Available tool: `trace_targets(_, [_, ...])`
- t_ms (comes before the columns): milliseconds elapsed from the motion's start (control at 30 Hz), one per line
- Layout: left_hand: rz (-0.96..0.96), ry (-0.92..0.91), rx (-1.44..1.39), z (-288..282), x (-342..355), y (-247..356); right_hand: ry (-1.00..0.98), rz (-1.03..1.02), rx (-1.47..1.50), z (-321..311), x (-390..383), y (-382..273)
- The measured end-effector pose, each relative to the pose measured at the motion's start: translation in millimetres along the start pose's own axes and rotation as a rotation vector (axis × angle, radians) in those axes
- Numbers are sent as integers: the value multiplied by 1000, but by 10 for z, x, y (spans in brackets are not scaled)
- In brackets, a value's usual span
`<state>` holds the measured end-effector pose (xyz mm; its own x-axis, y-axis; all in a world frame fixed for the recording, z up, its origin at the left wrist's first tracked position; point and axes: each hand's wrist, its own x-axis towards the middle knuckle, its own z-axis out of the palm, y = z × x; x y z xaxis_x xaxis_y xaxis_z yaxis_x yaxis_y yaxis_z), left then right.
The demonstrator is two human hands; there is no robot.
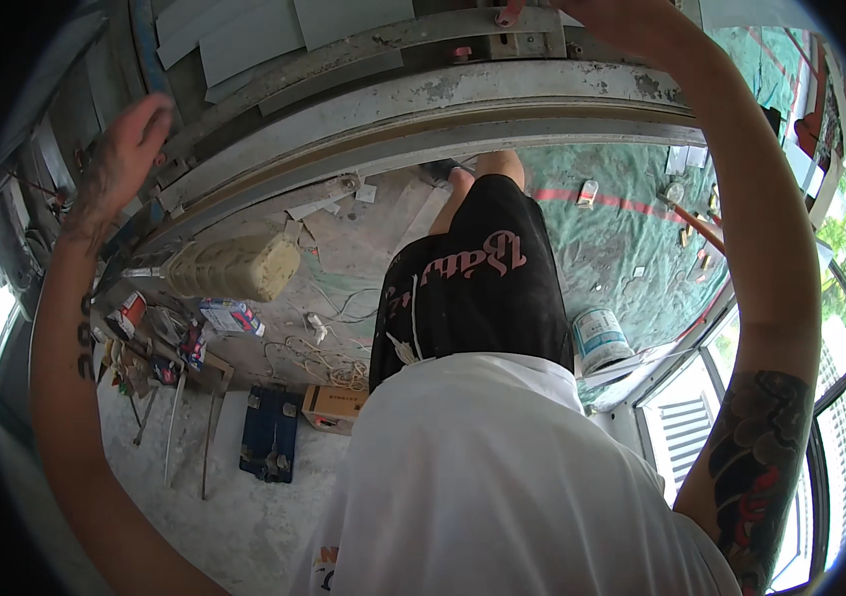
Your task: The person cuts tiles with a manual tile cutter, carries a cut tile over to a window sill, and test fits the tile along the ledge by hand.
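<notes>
Grey sheets lie beyond the metal rails; work looks under way

Nearest, the white shirt carries a scrap of orange and dark print, and the black shorts show large pink ornate lettering.

Farther out, the left hand is raised near the rails' left end, fingers loosely bent and apart, seemingly holding nothing. The right hand runs out of view at the top; whether its fingers grip anything I cannot tell. Several sheets overlap past the rails. None is plainly marked as finished, so what is done and what is left cannot be judged.

Below, a plastic bottle of cloudy tan contents shows no readable label. On the floor, a white-and-blue bucket and a brown carton bear print, the carton's too small to read.
</notes>
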<state>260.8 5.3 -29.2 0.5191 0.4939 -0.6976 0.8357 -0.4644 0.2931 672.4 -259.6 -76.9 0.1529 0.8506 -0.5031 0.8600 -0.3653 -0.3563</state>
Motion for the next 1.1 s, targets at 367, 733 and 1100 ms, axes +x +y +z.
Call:
trace_targets(367, [713,36,353,862,1067,1026,-28,-48,81,-169,-1,14])
trace_targets(733, [900,125,443,1018,1213,1048,-215,-236,-225,70,133,40])
trace_targets(1100, [989,178,406,1034,1255,1067,-159,-321,-190,281,261,235])
